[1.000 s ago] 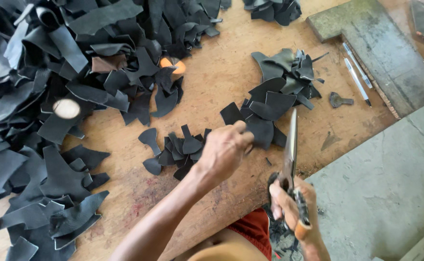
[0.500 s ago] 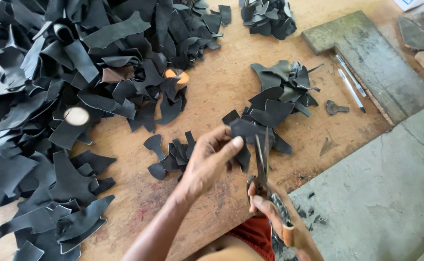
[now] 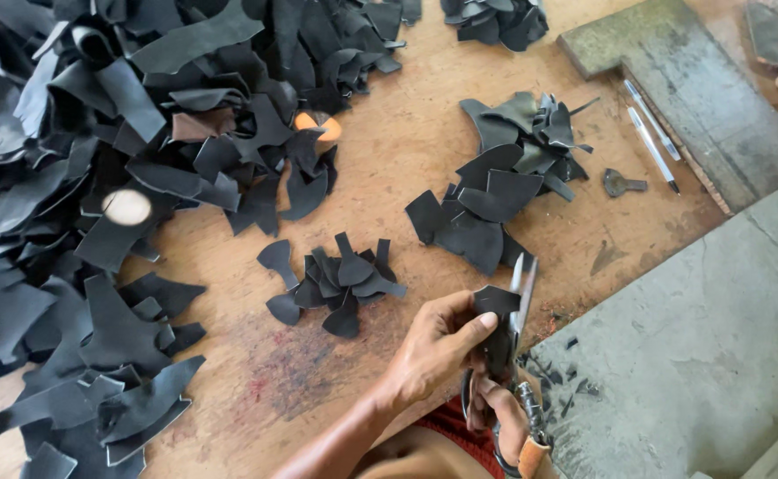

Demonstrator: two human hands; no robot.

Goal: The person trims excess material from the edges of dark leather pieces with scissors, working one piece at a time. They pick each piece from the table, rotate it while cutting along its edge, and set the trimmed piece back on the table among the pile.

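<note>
Two pens (image 3: 650, 131); one scissors (image 3: 520, 306)

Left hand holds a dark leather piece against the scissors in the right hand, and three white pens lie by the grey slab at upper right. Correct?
Not quite: the head view shows two white pens, not three, beside the grey slab. The rest holds: the left hand holds a dark leather piece against the scissors gripped by the right hand.

The left hand (image 3: 437, 346) lifted a black piece (image 3: 495, 306) to the scissors (image 3: 517, 328).
</note>
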